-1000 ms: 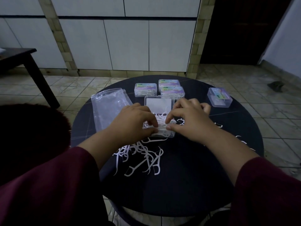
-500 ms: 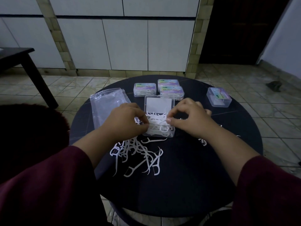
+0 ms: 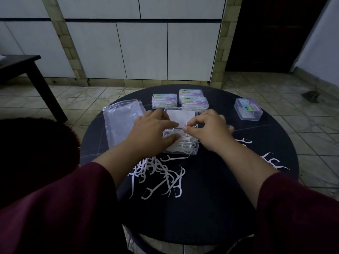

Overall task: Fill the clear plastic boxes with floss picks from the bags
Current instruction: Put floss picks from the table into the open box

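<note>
While my left hand point(image 3: 152, 132) rests flat-fingered on the open box point(image 3: 180, 142) mid-surface and my right hand point(image 3: 205, 129) pinches floss picks point(image 3: 185, 142), I'd tuck them below the rim before closing.

- Left hand point(image 3: 152, 132): reaches forward, palm down, index finger stretched out straight, thumb extended below it.
- Right hand point(image 3: 207, 130): palm down, fingers curled, thumb and forefinger tips pinched together.
- Both forearms are bare, dark red sleeves pushed back to the elbows.
</note>
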